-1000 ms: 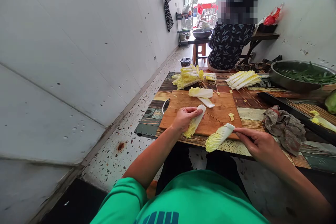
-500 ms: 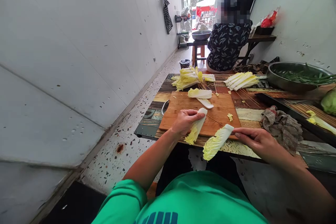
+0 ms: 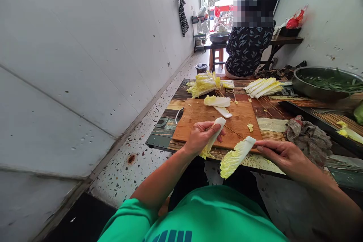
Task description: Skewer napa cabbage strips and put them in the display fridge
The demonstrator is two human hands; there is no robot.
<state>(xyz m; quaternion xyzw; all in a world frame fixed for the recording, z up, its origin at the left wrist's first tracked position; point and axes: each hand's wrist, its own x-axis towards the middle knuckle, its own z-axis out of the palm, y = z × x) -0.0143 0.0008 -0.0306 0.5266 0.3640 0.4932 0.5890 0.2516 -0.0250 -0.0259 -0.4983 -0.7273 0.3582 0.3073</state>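
Left hand [image 3: 200, 138] fingers closed on cabbage leaf [image 3: 213, 141], over near edge of cutting board [image 3: 244, 115]; right hand [image 3: 279, 155] fingers pinched on skewer [image 3: 233, 131] bearing second leaf [image 3: 236, 157], past near edge toward right corner

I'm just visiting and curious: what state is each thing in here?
Left hand: closed on a cabbage leaf
Right hand: pinching the skewer
Skewer: carrying a second leaf
Cutting board: flat, bearing leaves
Right leaf pile: stacked, skewers protruding
Steel bowl: holding greens
Rag: crumpled
Checked cloth: hanging
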